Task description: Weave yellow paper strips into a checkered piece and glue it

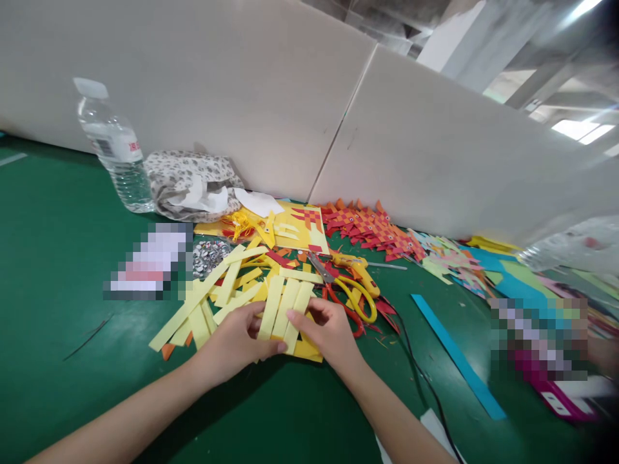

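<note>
Both my hands meet at the near edge of a heap of yellow paper strips (227,287) on the green table (58,258). My left hand (236,341) pinches the lower ends of three pale yellow strips (285,309) that stand side by side, thumb underneath. My right hand (324,328) grips the same strips from the right, with its fingertips on top of them. A darker yellow sheet (307,350) lies under the strips.
Yellow-handled scissors (355,293) lie just right of my hands. A pile of woven red and orange paper fish (372,229) sits by the white partition (290,96). A water bottle (116,148) and a patterned cloth (193,183) stand far left. A blue strip (457,354) lies right.
</note>
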Demonstrator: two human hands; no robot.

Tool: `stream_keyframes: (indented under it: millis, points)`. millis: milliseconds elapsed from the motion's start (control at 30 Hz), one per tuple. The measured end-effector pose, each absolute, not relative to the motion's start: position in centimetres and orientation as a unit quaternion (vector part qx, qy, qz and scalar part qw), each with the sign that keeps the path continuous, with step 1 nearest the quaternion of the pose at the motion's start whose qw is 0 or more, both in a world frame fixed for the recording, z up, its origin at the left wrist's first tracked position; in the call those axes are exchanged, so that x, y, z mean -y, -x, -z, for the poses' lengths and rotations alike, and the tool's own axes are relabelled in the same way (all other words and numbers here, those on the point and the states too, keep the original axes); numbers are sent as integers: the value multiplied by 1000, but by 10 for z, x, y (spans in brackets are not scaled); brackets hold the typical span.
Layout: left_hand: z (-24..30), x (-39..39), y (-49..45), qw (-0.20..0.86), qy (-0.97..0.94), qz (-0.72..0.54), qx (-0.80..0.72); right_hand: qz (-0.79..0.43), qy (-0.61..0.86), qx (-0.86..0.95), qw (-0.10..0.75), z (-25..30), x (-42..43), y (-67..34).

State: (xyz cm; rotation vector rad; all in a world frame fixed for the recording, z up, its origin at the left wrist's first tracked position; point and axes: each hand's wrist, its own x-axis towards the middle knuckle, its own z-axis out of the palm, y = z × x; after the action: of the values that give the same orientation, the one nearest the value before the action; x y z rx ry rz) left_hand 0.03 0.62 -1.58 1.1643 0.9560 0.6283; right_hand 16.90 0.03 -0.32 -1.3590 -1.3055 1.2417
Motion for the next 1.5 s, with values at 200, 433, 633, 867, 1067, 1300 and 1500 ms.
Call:
stream_keyframes:
  millis: [200, 433, 633, 867, 1067, 1300, 1500]
  points:
    - [18, -6, 1, 699, -515, -279, -409, -293, 498, 480, 660, -4, -1, -175]
    - [20, -8, 1, 701, -520, -271, -406, -233, 455, 608, 608, 1, 6, -174]
    - [23, -5, 2, 567, -620, -241, -487, -173, 528, 698, 452, 4, 2, -172]
    - [21, -3, 2, 598, -593, -225, -491, -91, 503, 714, 479, 6, 4, -173]
    - [20, -5, 1, 661, -564, -240, -434, -15, 485, 730, 481, 6, 6, -174]
    - [26, -7, 1, 624, -573, -266, -460, 103, 424, 778, 453, 1, 5, -176]
    - [28, -7, 1, 654, -558, -262, -439, 131, 384, 794, 452, 2, 11, -176]
